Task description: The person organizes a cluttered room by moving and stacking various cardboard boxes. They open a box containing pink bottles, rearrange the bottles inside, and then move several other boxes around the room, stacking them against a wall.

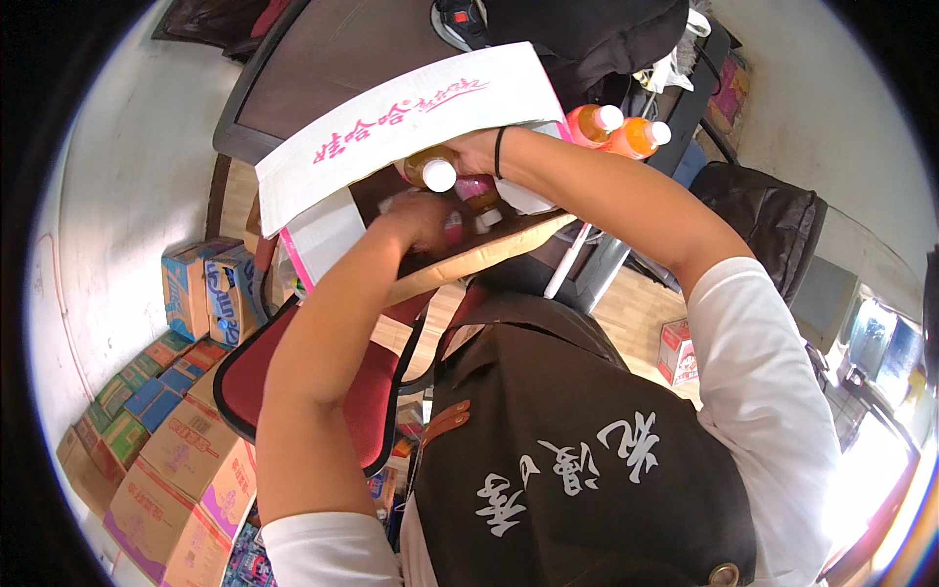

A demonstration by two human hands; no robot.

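An opened white cardboard carton [396, 125] with pink edges and pink writing on its raised flap stands before me on a dark table. Both of my hands reach into it. My left hand [422, 220] is blurred inside the carton, close to a bottle with a pink label; whether it grips that bottle is unclear. Partly hidden behind the flap, my right hand [475, 152] is beside a white-capped bottle of orange drink [433, 167]; its fingers are mostly hidden. Another pink-labelled bottle [478, 192] lies lower in the carton. Two orange drink bottles [593, 125] stand outside, right of the carton.
A red-seated chair [367, 403] is below the carton at the left. Stacked cardboard cartons [180, 447] line the left wall. A black bag [587, 29] and a shoe [461, 22] rest on the table's far side. A small red and white box [677, 352] sits on the floor.
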